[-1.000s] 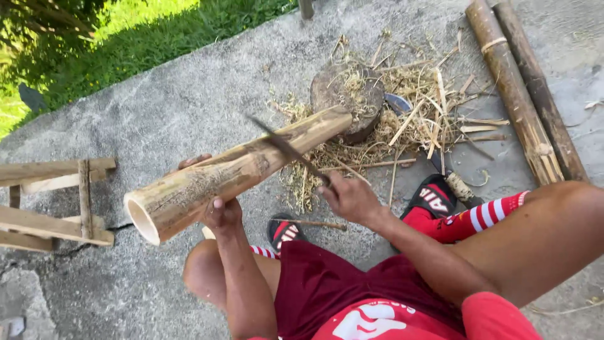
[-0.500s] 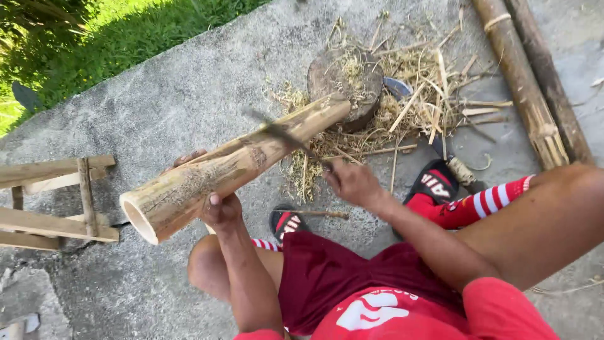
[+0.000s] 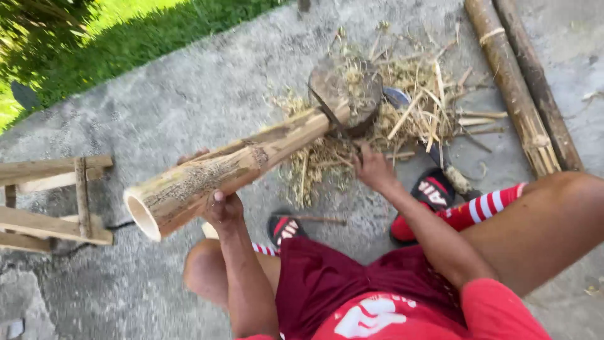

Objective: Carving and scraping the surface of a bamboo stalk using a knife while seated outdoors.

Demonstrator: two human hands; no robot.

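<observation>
Two hands on the job. Far left: wooden frame (image 3: 53, 201) on the concrete (image 3: 189, 94), grass (image 3: 94, 44) behind. Left hand (image 3: 221, 204) clenched around the thick bamboo section (image 3: 233, 170) from below, thumb up, near its open end. Bamboo tilted, far end propped on the wood chopping block (image 3: 346, 91). Right hand (image 3: 372, 167) closed on a handle just under that far end; blade blurred, could not tell its type. Shavings (image 3: 415, 113) piled around the block. Far right: two bamboo poles (image 3: 519, 88) lying side by side, touching.
</observation>
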